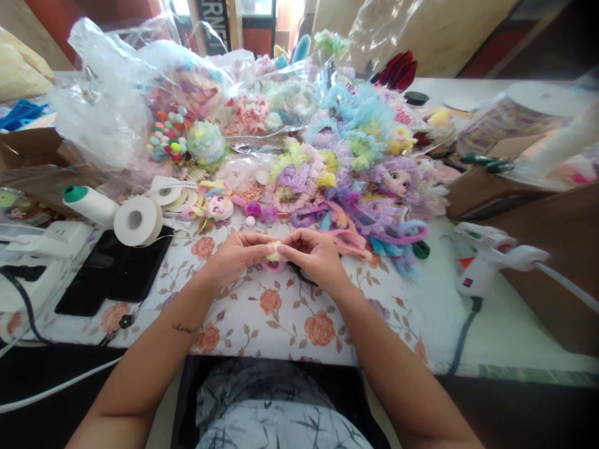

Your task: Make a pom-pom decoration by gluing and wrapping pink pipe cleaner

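Observation:
Both hands meet over the flowered cloth (290, 312) near the middle of the table. A small pale yellow piece (274, 251), too small to name, is pinched between the fingertips of my left hand (241, 255) and my right hand (311, 252). Just under it a pink loop (271, 267) shows, partly hidden by the fingers. Beside my right hand a black band (303, 274) curves out from below. Ahead of the fingers lie a white pom-pom (250, 221) and a magenta pom-pom (253, 209).
Frilly pastel trimmings (299, 178) and plastic bags (107, 93) heap across the back. At left are a ribbon roll (137, 221), a thread cone (91, 204), dark phones (115, 274) and a power strip (47, 255). A glue gun (482, 262) stands right, by a cardboard box (547, 249).

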`<state>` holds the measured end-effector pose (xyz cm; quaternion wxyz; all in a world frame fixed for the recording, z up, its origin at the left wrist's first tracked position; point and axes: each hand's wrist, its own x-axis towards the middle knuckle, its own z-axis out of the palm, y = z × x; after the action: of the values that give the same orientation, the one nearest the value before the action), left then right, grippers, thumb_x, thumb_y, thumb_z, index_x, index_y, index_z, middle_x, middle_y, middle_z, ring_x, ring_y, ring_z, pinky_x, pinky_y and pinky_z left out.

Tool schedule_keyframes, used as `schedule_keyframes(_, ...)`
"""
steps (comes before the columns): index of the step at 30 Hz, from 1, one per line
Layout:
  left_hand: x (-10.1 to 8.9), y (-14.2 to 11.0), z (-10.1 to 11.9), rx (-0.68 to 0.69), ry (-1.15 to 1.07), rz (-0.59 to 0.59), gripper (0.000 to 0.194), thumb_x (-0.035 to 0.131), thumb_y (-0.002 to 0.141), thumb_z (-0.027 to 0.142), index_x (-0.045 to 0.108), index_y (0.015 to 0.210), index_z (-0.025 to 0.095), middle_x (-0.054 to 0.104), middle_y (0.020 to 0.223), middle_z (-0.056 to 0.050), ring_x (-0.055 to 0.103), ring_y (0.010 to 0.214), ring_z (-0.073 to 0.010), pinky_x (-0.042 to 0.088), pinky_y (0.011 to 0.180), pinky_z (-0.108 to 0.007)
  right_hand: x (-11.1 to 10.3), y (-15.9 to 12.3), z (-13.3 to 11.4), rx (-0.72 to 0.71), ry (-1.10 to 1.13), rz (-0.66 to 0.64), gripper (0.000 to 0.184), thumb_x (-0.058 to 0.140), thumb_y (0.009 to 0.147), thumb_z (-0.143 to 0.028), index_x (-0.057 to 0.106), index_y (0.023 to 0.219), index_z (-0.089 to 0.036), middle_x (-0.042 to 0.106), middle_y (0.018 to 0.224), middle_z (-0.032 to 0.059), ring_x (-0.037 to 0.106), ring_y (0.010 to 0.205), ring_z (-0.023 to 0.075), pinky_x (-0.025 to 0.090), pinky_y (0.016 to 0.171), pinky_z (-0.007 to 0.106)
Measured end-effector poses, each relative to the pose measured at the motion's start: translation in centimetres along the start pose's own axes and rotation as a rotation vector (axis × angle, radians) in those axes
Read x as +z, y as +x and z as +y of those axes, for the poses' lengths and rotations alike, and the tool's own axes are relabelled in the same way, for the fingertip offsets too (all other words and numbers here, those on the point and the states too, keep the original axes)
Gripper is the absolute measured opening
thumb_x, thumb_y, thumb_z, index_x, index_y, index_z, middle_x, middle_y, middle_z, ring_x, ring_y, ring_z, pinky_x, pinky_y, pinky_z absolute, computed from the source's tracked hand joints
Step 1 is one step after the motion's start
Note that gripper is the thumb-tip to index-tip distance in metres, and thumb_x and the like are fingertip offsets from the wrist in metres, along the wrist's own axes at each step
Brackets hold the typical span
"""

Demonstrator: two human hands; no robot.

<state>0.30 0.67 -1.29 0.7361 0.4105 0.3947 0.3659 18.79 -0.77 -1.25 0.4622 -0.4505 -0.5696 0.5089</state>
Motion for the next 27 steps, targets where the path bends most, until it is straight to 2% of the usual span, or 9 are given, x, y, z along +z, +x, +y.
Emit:
schedule_keyframes(5,-0.09,0.03,-0.08,-0.002,0.026,0.001,0.022,0.085,0.069,0.027,0.081,0.088,0.017,0.076,0.08,-0.006,0.068,0.071,-0.013,0.055,0.07,-0.024,-0.07,0.08,0.01,-0.002,-0.014,-0.005,0.018,0.077,0.074,-0.033,0.067,0.072,-0.018,0.068,0.067,0.0007,0.06,0.058,0.0127,0.047,0.055,0.025)
schedule_keyframes(13,-0.07,0.27,-0.15,0.045,-0.068,-0.067,0.032,0.08,0.075,0.039,0.08,0.094,0.014,0.077,0.088,-0.011,0.072,0.078,-0.0182,0.056,0.076,-0.028,-0.14,0.07,-0.17,0.035,0.011,0.038,0.022,0.078,0.072,-0.037,0.067,0.072,-0.018,0.068,0.066,0.0012,0.059,0.058,0.0138,0.046,0.055,0.026)
schedule_keyframes(20,0.03,0.03,-0.08,0.024,-0.034,-0.044,0.024,0.082,0.073,0.028,0.08,0.093,0.016,0.078,0.089,-0.009,0.071,0.082,-0.0178,0.056,0.076,-0.027,-0.03,-0.04,-0.05,0.017,-0.002,0.02,0.021,0.077,0.075,-0.037,0.067,0.073,-0.018,0.069,0.067,0.0015,0.062,0.06,0.0146,0.048,0.057,0.027)
schedule_keyframes(27,-0.13,0.0,-0.11,0.024,-0.021,-0.023,0.023,0.084,0.07,0.027,0.079,0.09,0.016,0.076,0.086,-0.007,0.069,0.074,-0.0141,0.055,0.071,-0.024,0.15,-0.12,0.02,-0.007,-0.045,0.031,0.023,0.076,0.077,-0.04,0.067,0.073,-0.019,0.068,0.066,0.0015,0.06,0.058,0.0145,0.047,0.054,0.027)
